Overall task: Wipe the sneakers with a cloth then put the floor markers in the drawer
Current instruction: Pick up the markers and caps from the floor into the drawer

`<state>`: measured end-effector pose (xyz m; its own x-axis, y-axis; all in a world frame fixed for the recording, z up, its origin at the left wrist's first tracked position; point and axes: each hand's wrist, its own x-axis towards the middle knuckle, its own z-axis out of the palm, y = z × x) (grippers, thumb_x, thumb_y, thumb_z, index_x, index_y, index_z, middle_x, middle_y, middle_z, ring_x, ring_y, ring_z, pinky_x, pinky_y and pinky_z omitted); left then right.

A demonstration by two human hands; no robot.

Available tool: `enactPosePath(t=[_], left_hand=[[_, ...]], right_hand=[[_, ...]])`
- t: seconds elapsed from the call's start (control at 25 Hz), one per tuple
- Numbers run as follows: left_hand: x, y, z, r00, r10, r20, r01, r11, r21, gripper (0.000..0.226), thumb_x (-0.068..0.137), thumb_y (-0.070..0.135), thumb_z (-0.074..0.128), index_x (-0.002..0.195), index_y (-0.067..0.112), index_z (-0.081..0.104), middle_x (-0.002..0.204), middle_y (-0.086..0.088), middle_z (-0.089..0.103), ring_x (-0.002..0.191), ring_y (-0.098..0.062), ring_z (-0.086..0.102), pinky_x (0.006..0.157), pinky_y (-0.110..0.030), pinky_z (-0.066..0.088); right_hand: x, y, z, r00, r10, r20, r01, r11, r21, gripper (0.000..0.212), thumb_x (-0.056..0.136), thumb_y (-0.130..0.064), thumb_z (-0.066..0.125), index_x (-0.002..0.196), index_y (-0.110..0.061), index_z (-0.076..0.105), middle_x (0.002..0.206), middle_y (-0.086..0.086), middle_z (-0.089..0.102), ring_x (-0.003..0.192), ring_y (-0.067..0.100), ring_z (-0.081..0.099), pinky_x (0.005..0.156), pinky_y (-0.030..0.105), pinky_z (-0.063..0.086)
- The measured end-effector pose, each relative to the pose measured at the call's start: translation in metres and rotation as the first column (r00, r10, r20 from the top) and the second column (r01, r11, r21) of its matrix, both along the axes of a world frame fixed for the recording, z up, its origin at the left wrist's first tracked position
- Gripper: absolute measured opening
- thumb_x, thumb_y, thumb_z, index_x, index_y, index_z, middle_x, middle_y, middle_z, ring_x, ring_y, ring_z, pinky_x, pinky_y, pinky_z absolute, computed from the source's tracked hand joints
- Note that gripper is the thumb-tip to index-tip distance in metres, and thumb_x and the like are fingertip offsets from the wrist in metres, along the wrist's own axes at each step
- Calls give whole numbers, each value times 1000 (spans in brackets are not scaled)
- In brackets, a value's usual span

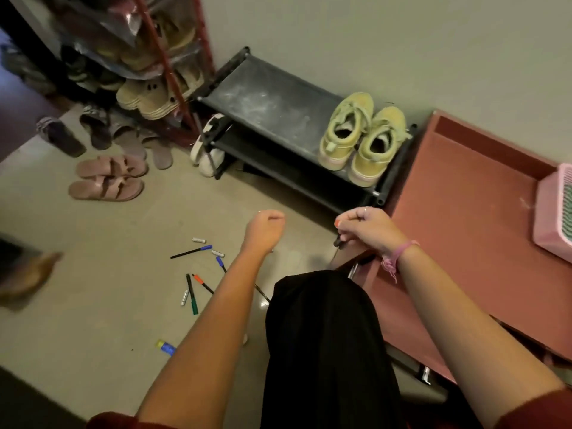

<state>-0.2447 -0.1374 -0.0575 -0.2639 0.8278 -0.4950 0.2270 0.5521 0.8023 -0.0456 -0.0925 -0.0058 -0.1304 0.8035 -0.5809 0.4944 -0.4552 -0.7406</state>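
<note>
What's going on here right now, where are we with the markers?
The person's right hand grips a dark marker near the red cabinet. The left hand is curled and holds nothing. Several markers still lie scattered on the floor. The yellow-green sneakers sit on the black shoe rack.

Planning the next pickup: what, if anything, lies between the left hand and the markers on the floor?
Nothing visible. The left hand hangs above bare floor, with the markers scattered just below and to its left; only small batteries lie among them.
</note>
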Motion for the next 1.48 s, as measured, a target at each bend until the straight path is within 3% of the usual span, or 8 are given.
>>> enactPosePath(t=[0.2,0.36,0.44,0.72,0.88,1.04,1.16,1.48], left_hand=[[-75,-42,-83,942,336,25,-325,925,-198,27,93,11,52,118,7,62,104,-4,62,91,-19,59,76,-28,43],[-97,-72,-140,921,388,-31,-380,881,-280,20,93,7,49,106,6,64,112,-16,65,93,-27,60,79,-31,46],[-97,-78,-166,932,360,-52,-358,883,-304,17,93,6,47,93,9,63,109,-17,64,100,-33,61,88,-38,48],[-68,-75,-264,987,163,7,-147,910,-386,36,100,10,41,134,0,50,138,-17,50,126,-32,47,99,-32,38],[-27,-65,-305,986,100,135,-30,897,-442,40,100,16,44,126,-13,50,135,-28,50,122,-40,48,100,-39,39],[-1,-57,-329,980,83,179,36,818,-574,54,101,42,38,143,10,40,151,-16,30,140,-34,27,112,-34,24],[11,-55,-340,945,247,213,-74,799,-597,63,98,45,44,145,5,33,149,-14,22,136,-31,31,109,-30,26],[13,-55,-351,966,252,52,-181,811,-556,61,98,43,47,134,-6,47,144,-17,19,132,-32,29,114,-35,25]], right_hand=[[-81,19,-37,999,21,-38,-26,991,-131,7,86,-7,62,81,-12,64,69,4,62,52,8,57,44,15,47],[-133,36,-82,989,135,55,-121,970,-210,13,80,-10,62,69,-16,64,68,6,63,64,19,59,64,29,46],[-152,40,-103,988,133,84,-112,971,-212,8,81,-11,61,74,-13,64,68,6,64,66,20,60,67,33,46],[-187,37,-185,975,199,100,-168,951,-258,16,82,-6,57,69,-16,59,69,3,62,66,18,61,77,39,55],[-193,53,-205,951,298,76,-271,928,-256,14,84,-5,56,77,-16,60,72,4,61,65,15,59,61,24,52],[-186,66,-207,971,236,35,-216,931,-294,15,88,-3,54,79,-14,59,72,6,60,61,13,57,49,18,48],[-177,71,-214,973,219,72,-186,930,-318,14,87,-3,55,79,-14,59,71,5,61,61,12,58,55,21,48],[-171,66,-235,950,291,113,-232,900,-368,16,86,-4,55,78,-17,61,71,0,63,63,11,59,54,22,46]])
